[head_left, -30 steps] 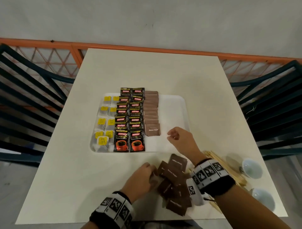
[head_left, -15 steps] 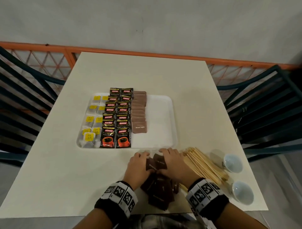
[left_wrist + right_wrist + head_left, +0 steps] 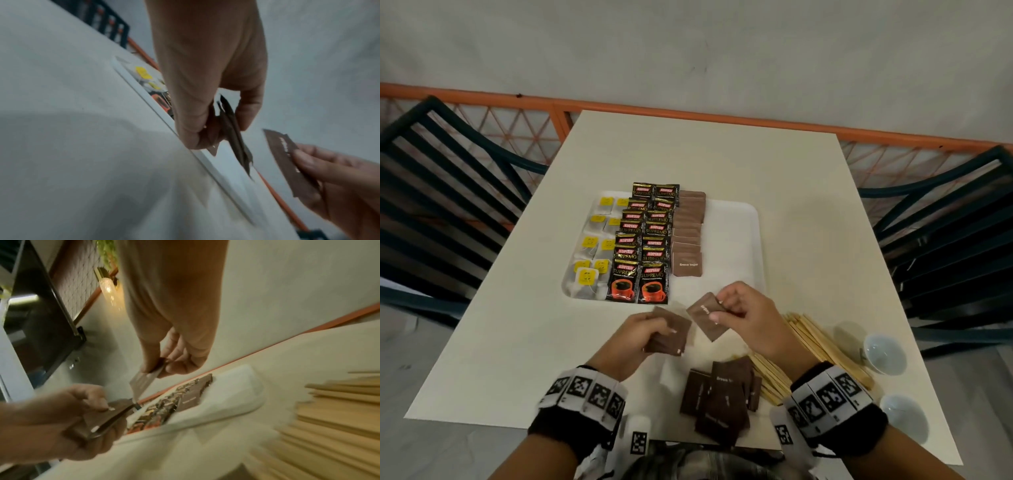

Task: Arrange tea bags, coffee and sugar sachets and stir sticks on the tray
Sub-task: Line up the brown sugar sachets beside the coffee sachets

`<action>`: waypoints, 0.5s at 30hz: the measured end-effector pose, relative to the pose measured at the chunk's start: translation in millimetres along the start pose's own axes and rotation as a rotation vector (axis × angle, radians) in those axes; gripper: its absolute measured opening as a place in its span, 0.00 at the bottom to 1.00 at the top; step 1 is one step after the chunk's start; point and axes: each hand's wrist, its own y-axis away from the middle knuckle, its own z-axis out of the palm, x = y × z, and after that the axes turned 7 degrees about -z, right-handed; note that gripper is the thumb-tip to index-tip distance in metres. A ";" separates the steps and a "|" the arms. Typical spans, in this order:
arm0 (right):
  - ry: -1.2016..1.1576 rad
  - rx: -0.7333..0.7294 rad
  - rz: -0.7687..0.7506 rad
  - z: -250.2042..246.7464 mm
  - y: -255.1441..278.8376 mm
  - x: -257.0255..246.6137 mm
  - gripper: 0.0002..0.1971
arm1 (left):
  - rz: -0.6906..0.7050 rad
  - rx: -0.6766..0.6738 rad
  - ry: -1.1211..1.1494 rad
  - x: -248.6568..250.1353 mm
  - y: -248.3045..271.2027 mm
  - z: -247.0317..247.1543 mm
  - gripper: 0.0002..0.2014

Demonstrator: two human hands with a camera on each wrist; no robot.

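Note:
A white tray [image 3: 732, 240] holds yellow-tagged tea bags [image 3: 589, 260] at its left, black coffee sachets [image 3: 647, 240] in two columns and a column of brown sugar sachets [image 3: 688, 236]. My right hand [image 3: 736, 311] pinches one brown sugar sachet [image 3: 705, 317] just above the tray's near edge. My left hand [image 3: 650, 332] grips a small stack of sugar sachets [image 3: 671, 337] a little to the left. More brown sachets [image 3: 722, 397] lie loose near the table's front edge. Wooden stir sticks [image 3: 818, 349] lie in a heap at the right.
Two small white cups [image 3: 883, 353] stand at the table's right front corner. Dark slatted chairs [image 3: 431, 192] flank the white table [image 3: 705, 147] on both sides. An orange rail [image 3: 688, 109] runs behind the table's far edge.
Both hands have lifted off the loose pile near the front edge. The left now holds a stack of sugar sachets and the right has drawn one off toward the tray.

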 end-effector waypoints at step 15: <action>0.359 -0.120 -0.254 28.6 3.9 -17.1 0.10 | -0.131 -0.315 0.175 11.3 14.3 11.4 0.16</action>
